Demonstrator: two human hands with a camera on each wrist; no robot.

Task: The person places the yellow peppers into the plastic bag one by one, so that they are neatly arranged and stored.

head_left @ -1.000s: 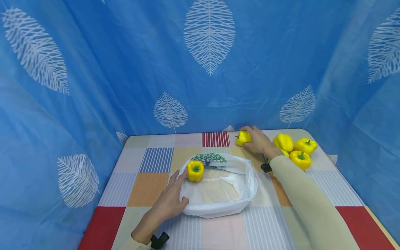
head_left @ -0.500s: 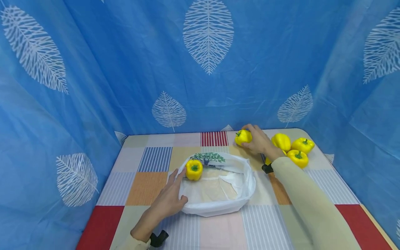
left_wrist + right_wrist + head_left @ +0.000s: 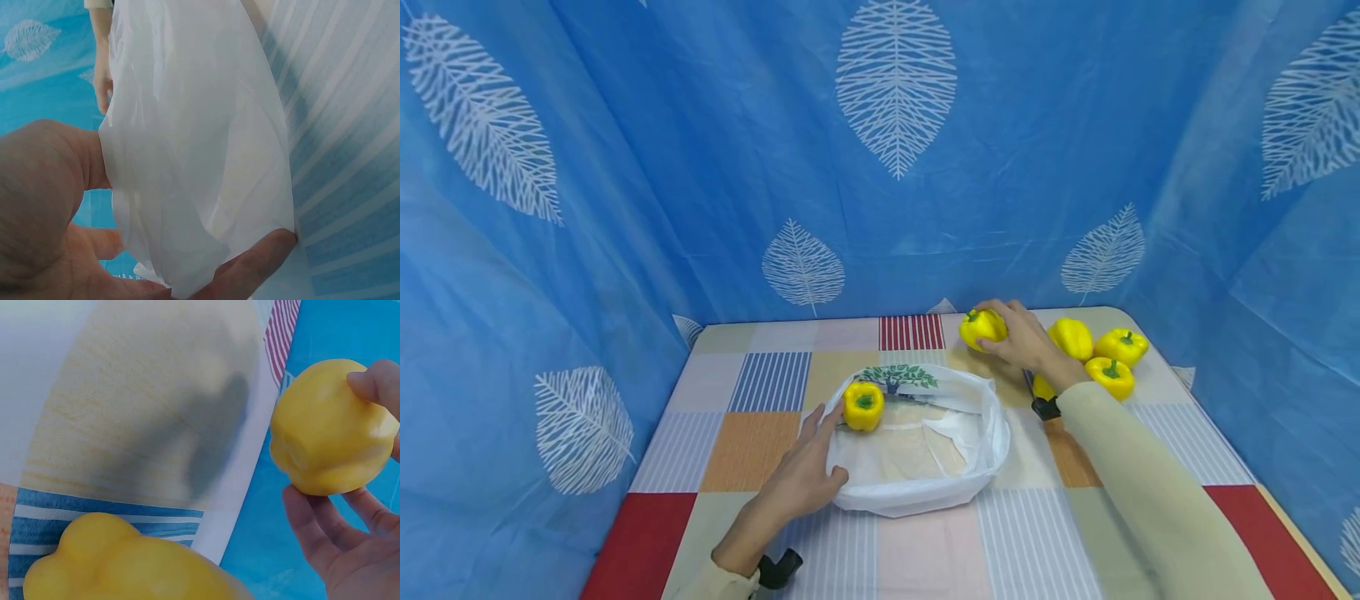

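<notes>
My right hand (image 3: 1024, 337) grips a yellow bell pepper (image 3: 979, 328) near the table's far edge. In the right wrist view the held bell pepper (image 3: 334, 428) sits between thumb and fingertips, lifted off the cloth, its shadow falling apart from it. A white plastic bag (image 3: 917, 498) with a printed green tree stands with its mouth wide, mid-table. One bell pepper (image 3: 863, 407) is inside at its left side. My left hand (image 3: 805, 471) rests against the bag's left side, fingers fairly straight; in the left wrist view its thumb and fingers touch the bag wall (image 3: 187, 144).
Several more yellow bell peppers (image 3: 1122, 345) are grouped at the table's back right, one partly hidden by my right wrist. A patchwork cloth (image 3: 752, 450) covers the table. Blue curtains (image 3: 722, 150) with white leaf prints rise behind and at both sides.
The gripped bell pepper has shifted slightly in my right hand's hold and appears raised a little. The head view has turned slightly right. My left hand stays at the bag.
</notes>
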